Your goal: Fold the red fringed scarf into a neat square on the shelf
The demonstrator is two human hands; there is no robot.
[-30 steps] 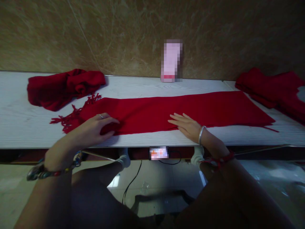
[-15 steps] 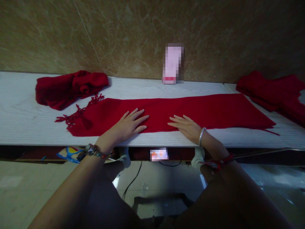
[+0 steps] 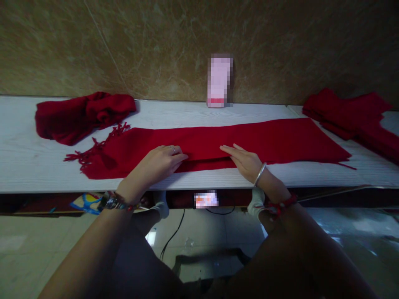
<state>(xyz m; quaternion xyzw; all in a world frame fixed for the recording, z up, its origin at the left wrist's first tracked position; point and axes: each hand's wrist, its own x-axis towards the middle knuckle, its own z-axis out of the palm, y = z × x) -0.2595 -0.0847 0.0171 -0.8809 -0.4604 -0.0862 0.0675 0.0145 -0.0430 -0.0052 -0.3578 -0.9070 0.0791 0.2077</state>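
A long red scarf (image 3: 280,139) lies flat along the white table (image 3: 31,166), with its fringe (image 3: 90,153) at the left end. My left hand (image 3: 156,164) rests on the scarf's near edge left of the middle, fingers curled round the cloth. My right hand (image 3: 245,160) sits just right of the middle, its fingers straight and pressed together, pinching the same near edge. Between my hands the near edge is raised into a low fold.
A bunched red scarf (image 3: 81,116) lies at the back left. Folded red scarves (image 3: 352,116) are stacked at the right end. A pink blurred object (image 3: 220,81) stands against the marbled wall. Below the table's front edge are my legs, a cable and the floor.
My left hand slid from the fringed end to the middle, lay flat, then curled on the near edge. My right hand went from flat and spread to pinching, and a fold has risen.
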